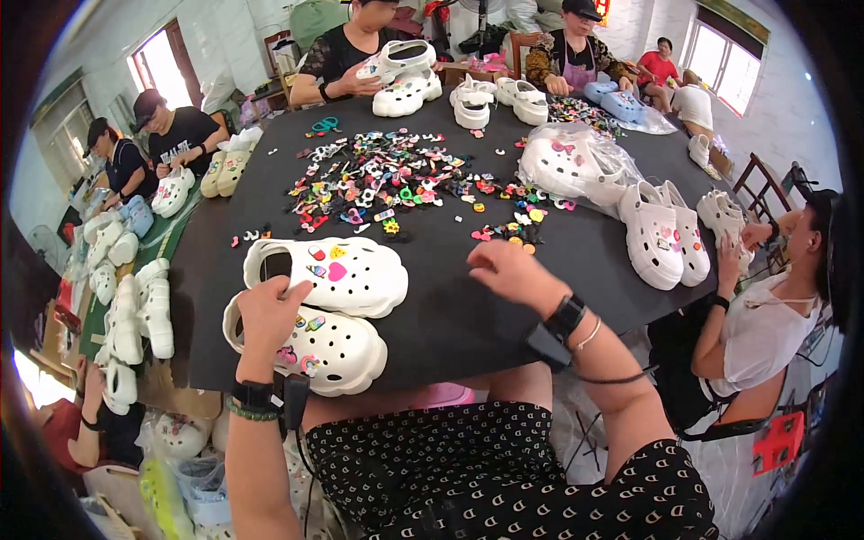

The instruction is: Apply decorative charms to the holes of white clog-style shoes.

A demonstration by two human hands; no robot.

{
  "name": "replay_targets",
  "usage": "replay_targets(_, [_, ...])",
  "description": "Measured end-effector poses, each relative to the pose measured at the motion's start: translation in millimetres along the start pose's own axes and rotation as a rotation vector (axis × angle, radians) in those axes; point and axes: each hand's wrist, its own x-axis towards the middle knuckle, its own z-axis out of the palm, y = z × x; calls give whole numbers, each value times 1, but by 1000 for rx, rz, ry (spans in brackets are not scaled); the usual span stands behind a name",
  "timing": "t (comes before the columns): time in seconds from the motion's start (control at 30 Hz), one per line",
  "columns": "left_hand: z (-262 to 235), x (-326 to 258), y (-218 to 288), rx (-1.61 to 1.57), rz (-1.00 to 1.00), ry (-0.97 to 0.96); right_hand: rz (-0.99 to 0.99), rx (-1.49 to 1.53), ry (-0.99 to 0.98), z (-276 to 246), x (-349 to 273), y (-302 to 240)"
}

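A pair of white clogs lies side by side at the near left of the black table. The farther white clog [364, 274] carries a pink heart and other small charms; the nearer white clog [346, 358] has rainbow and pink charms. My left hand [268, 315] is closed at the heel end of the pair, over the nearer clog, its fingers against the farther one. Off to the right, my right hand [517, 274] is held over the table with fingers curled together. Whatever it may pinch is too small to make out. Just beyond it are loose charms [526, 216].
A large heap of colourful charms [387, 180] covers the table's middle. Bagged white clogs [576, 162] and another decorated pair [655, 234] stand at the right. Co-workers sit around; one at the far side holds white clogs [405, 85]. More clogs [139, 306] line the left table.
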Motion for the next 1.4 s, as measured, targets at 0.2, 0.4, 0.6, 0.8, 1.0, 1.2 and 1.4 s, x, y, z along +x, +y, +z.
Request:
replay_targets(0.2, [2,2,4,-31,-22,0,244,-230,-72,-46,28,74])
replay_targets(0.4, [1,0,1,-57,-1,21,233,-251,-110,-49,52,90])
replay_targets(0.6, [-1,2,11,-30,6,-6,201,-260,-145,-21,71,98])
replay_targets(0.8, [2,-1,-5,-15,39,37,250,-142,-267,-20,79,99])
replay_targets(1.0, [8,1,-4,-78,32,36,181,-280,-338,-40,61,81])
replay_targets(1.2, [7,2,0,-145,17,37,118,-345,-256,-37,56,64])
replay_targets(1.4, [-5,-3,-2,33,-9,8,-8,-223,-138,-30,65,35])
